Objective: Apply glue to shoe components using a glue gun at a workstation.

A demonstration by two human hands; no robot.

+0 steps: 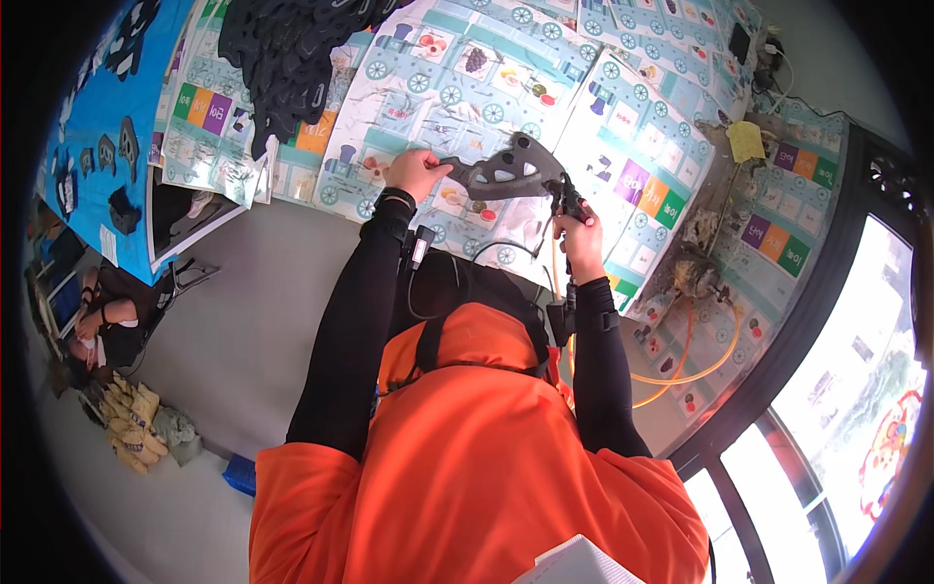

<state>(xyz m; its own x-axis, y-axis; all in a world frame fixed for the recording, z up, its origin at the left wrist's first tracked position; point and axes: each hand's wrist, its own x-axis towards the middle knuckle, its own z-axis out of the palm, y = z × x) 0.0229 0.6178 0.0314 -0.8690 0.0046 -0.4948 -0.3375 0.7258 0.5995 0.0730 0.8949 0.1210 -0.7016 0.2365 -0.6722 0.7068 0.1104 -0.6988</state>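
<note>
Overhead, one grey casting (506, 170) between two hands (416, 173), one tool (569, 201)

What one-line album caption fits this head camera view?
Left hand holds a grey cut-out part while the right hand works a small tool against it.

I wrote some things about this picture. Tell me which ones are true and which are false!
1. The left hand holds a grey part with holes. True.
2. The right hand holds a banana. False: it grips a small dark tool against the part.
3. An orange hose lies at the right. True.
4. The pile of dark parts sits on the floor. False: it lies on the table's patterned mats.
</note>
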